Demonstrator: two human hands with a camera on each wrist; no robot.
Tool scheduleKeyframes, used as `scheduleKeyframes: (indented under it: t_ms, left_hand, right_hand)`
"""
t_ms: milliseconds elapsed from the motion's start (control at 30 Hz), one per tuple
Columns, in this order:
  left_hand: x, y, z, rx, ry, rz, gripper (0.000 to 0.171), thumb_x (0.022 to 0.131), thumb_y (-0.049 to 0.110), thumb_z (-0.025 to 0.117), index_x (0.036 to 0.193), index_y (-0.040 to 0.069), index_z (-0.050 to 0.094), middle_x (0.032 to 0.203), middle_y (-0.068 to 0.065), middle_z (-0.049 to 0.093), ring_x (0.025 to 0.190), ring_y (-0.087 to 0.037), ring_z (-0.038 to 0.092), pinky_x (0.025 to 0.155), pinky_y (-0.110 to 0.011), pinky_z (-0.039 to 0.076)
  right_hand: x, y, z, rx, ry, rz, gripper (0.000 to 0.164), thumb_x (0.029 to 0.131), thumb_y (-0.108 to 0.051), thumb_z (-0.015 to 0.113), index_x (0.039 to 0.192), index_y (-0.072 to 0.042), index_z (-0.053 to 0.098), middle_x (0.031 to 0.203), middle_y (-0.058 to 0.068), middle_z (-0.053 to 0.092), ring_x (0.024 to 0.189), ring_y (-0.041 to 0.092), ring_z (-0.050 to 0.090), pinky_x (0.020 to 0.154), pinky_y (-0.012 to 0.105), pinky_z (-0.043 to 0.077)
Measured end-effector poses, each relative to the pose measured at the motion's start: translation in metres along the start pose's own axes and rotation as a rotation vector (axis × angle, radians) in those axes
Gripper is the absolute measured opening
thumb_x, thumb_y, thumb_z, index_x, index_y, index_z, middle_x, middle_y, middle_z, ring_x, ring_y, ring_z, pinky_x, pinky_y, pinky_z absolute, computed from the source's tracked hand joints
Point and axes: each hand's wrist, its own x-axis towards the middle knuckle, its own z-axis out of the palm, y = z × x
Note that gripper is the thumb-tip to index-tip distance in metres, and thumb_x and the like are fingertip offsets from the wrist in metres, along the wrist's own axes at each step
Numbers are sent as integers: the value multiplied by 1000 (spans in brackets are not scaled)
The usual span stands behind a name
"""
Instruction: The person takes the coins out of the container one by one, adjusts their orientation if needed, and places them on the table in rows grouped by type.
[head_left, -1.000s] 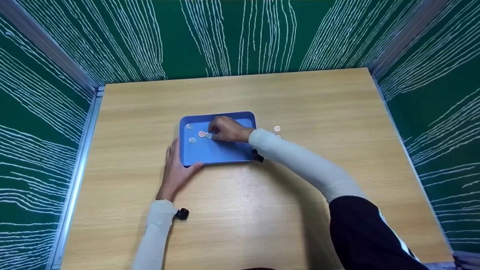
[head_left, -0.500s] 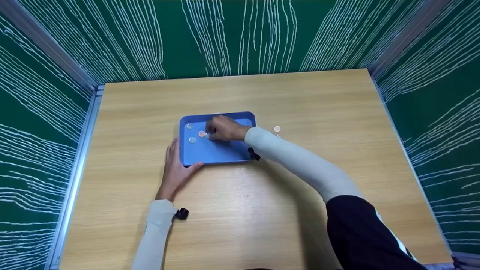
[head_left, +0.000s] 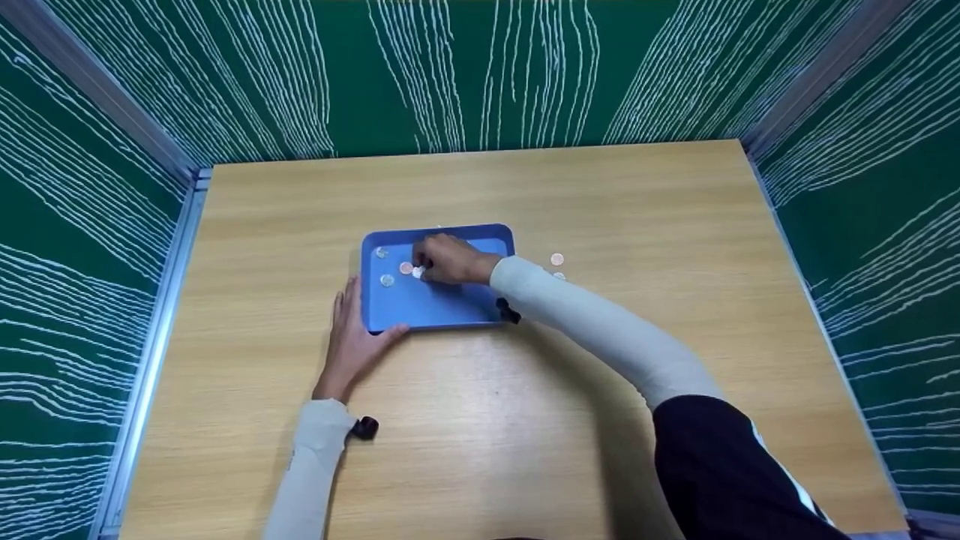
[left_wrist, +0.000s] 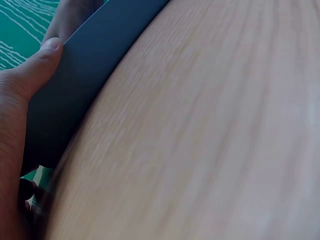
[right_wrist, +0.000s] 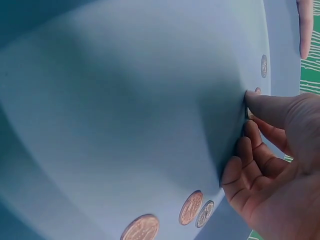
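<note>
A shallow blue tray sits on the wooden table with coins lying in it. My right hand reaches in over the far side, pinching a silver coin between thumb and forefinger, close beside a copper coin. Two more silver coins lie toward the tray's left wall. The right wrist view also has copper coins and a small silver coin behind the curled fingers. At the near left corner, my left hand rests with straight fingers along the side and its thumb against the near wall.
Right of the tray, a copper coin and a second coin, partly covered by the sleeve, lie on the table. Green walls with white streaks enclose the table at the back and sides.
My right hand has shifted slightly left, and the silver coin at its fingertips has tilted, now catching the light. My left hand and the tray have stayed in place.
</note>
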Motion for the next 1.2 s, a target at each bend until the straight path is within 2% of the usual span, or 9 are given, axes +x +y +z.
scheduleKeyframes:
  t_ms: [333,467,600,733,933,1200]
  left_hand:
    - [1,1,0,14,5,7,129,88,56,90,178,9,9,184,-20,12,168,-48,2,134,-66,14]
    - [1,0,0,16,0,1,130,88,59,89,178,11,8,184,-19,11,168,-48,1,134,-67,13]
    - [1,0,0,20,-7,-11,131,88,64,87,179,13,7,185,-17,9,169,-47,0,134,-67,11]
    - [1,0,0,16,-11,-25,131,87,64,87,179,15,7,185,-16,8,169,-46,0,134,-67,11]
    - [0,0,0,14,-6,-23,130,87,62,89,179,15,8,185,-15,9,169,-46,1,134,-67,11]
    - [1,0,1,5,5,-4,131,86,60,90,178,13,10,184,-18,11,168,-48,3,134,-67,12]
  right_hand:
    - [-5,0,1,-19,31,-55,18,108,-14,73,123,-5,74,111,12,77,95,22,70,85,41,61]
    - [-7,1,0,-7,29,-61,19,108,-16,73,124,-5,74,112,12,78,94,22,72,84,41,62]
    - [-9,1,-1,25,31,-45,19,106,-11,74,124,-4,75,115,14,78,97,23,73,86,41,63]
    - [-10,3,-2,98,54,-41,18,103,-7,75,121,-2,76,112,14,79,96,23,72,85,40,62]
    - [-14,6,-4,264,69,-34,15,102,-3,76,116,0,77,100,10,77,87,17,68,77,29,54]
    - [-26,8,-13,436,78,36,15,101,0,75,115,-2,75,97,8,74,85,15,64,76,25,53]
